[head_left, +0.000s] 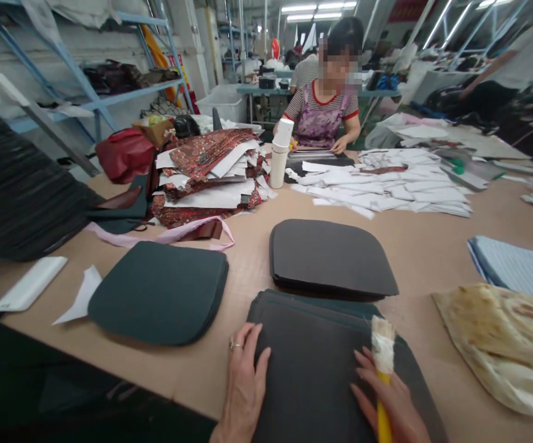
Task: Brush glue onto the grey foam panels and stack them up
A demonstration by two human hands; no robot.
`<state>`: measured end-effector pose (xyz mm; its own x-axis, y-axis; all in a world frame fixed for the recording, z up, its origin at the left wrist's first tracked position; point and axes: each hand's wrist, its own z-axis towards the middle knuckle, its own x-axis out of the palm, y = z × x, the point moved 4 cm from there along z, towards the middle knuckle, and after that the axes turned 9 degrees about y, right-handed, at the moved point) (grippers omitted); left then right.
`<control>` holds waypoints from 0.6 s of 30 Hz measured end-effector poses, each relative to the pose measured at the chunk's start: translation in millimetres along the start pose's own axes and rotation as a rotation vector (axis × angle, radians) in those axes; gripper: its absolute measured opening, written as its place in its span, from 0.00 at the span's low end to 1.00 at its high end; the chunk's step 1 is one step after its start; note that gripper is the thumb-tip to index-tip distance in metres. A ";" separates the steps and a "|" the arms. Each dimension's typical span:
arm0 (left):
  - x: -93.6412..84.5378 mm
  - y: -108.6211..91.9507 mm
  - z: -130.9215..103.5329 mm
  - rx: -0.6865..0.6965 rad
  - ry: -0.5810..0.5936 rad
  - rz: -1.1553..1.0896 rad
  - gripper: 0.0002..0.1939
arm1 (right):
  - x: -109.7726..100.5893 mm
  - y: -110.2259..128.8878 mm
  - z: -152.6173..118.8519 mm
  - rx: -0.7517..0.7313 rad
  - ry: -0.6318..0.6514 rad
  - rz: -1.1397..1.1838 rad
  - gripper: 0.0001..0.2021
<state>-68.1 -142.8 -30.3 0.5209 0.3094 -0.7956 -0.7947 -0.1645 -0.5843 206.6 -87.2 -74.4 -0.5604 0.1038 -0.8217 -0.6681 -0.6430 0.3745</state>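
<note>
Right in front of me lies a stack of dark grey and green curved panels [310, 369], its layers slightly fanned at the far edge. My left hand [243, 384], with a ring on one finger, rests along the stack's left edge, fingers stretched out and holding nothing. A flat brush with a yellow handle [383, 351] is held in my right hand [398, 403], bristles pointing away from me. The fingertips of that hand reach over the stack's right part. Just beyond lies another stack of dark grey panels [331, 255]; dark green panels [160, 295] are piled to the left.
Patterned pieces [211, 160] are heaped at the back left, by white cups [279, 163]. White strips [399, 184] cover the far side, where a co-worker [324, 117] handles material. A plastic bag with flatbread [501, 338] lies right; a white device [31, 284] lies left.
</note>
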 end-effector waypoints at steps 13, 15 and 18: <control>5.6 20.2 8.3 -0.230 0.124 -0.377 0.16 | 13.4 1.2 -2.0 0.072 0.105 -0.036 0.11; 6.9 21.1 7.6 -0.240 0.121 -0.401 0.15 | 14.6 4.7 -0.8 0.083 0.131 -0.040 0.11; 9.6 21.4 7.7 -0.214 0.121 -0.415 0.11 | 14.7 9.0 0.9 0.112 0.148 -0.057 0.11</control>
<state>-82.6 -136.1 -49.2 0.8234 0.2802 -0.4935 -0.4366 -0.2427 -0.8663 191.9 -90.8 -82.7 -0.4480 0.0196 -0.8938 -0.7513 -0.5502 0.3645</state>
